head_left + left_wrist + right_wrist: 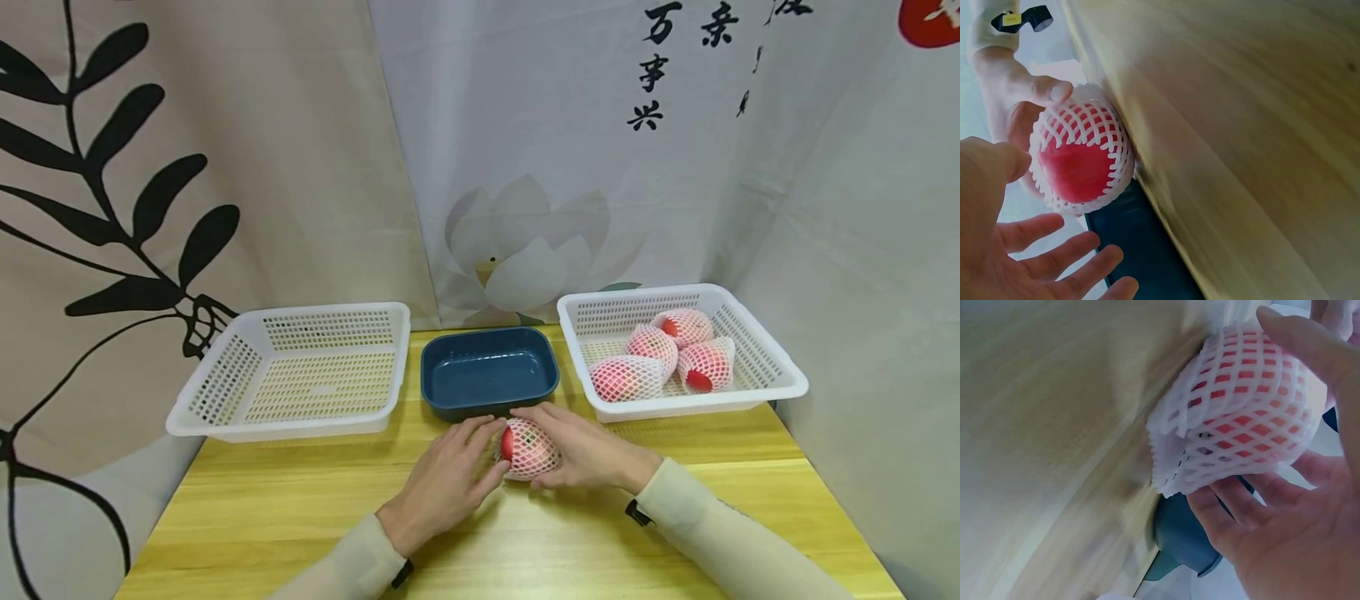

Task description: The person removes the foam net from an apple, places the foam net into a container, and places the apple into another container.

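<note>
A red round item in a white foam net (531,450) is on the wooden table, in front of the dark blue tray (489,372). My right hand (581,448) holds it from the right, thumb on the near side and fingers on the far side. At its left, my left hand (450,479) has its fingers spread. The left wrist view shows the bare red end of the netted item (1079,172) facing the left hand (1041,244), whose fingers are extended. In the right wrist view the net's loose end (1169,456) sticks out beside the right hand (1297,519).
A white basket (765,392) at the back right holds several netted red items (705,364). At the back left stands an empty white basket (292,429). Behind the containers hangs a printed curtain (300,167).
</note>
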A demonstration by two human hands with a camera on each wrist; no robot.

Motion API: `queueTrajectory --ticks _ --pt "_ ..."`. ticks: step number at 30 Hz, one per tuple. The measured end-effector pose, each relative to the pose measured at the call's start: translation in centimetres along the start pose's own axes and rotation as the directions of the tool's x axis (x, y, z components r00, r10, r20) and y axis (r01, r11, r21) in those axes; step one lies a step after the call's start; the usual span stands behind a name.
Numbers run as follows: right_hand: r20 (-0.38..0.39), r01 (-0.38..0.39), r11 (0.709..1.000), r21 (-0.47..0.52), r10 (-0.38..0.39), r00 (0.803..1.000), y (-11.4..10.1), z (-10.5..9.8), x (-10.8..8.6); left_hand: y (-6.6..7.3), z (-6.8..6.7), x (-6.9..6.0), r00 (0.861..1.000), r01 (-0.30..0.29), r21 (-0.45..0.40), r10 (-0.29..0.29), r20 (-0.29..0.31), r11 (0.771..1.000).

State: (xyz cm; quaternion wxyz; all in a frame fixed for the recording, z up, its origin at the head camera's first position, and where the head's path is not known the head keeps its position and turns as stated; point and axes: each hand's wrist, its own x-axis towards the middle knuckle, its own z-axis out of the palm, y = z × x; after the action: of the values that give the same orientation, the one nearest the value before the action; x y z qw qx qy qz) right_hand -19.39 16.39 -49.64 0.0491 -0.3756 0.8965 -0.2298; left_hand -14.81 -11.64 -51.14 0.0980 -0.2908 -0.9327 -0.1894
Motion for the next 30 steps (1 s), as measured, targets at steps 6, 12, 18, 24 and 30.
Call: queueTrajectory --ticks 6,12,18,24,30 --pt "-0.013 0.005 1.0 0.008 -0.005 1.0 0.11 0.21 0.28 -0.01 0.17 0.08 1.0 -0.018 -0.008 0.018 -0.021 1.0" --pt "-0.047 0.021 0.999 0.033 -0.02 0.999 0.29 0.42 0.43 -0.01 0.12 0.2 0.999 -0.034 -0.017 0.033 -0.043 0.999" --pt "-0.061 0.009 0.998 0.06 -0.005 0.998 0.35 0.58 0.44 -0.06 0.14 0.31 0.996 -0.051 -0.035 0.048 -0.069 0.998" --pt "-0.082 0.011 0.997 0.074 -0.005 0.997 0.38 0.43 0.39 -0.21 0.22 0.28 0.993 -0.061 -0.037 0.057 -0.106 0.997" --pt "-0.094 0.02 0.997 0.075 -0.013 0.995 0.21 0.19 0.26 -0.2 0.07 0.25 0.993 -0.055 -0.052 0.049 -0.107 0.997"
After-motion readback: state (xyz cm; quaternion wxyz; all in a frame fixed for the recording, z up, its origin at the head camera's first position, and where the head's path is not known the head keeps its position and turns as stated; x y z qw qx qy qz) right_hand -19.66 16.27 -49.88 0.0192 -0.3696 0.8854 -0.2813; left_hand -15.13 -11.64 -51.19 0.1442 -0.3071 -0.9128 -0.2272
